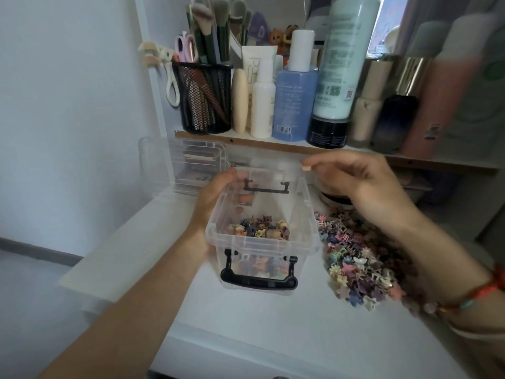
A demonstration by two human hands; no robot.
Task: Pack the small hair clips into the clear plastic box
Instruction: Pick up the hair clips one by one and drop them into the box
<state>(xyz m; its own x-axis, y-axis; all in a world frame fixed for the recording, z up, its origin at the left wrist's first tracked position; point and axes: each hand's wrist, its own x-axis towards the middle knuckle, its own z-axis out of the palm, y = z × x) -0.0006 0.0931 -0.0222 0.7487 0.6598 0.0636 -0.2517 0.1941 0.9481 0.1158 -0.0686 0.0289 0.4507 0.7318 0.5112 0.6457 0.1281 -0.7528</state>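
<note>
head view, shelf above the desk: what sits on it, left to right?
Black mesh holder → beige oval piece → small white bottle → blue bottle → tall mint bottle → beige bottle → dark bottle → pink bottle. Things standing behind the front row are left out.

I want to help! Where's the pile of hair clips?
In the head view, the pile of hair clips lies on the white tabletop, just right of the clear plastic box.
</note>
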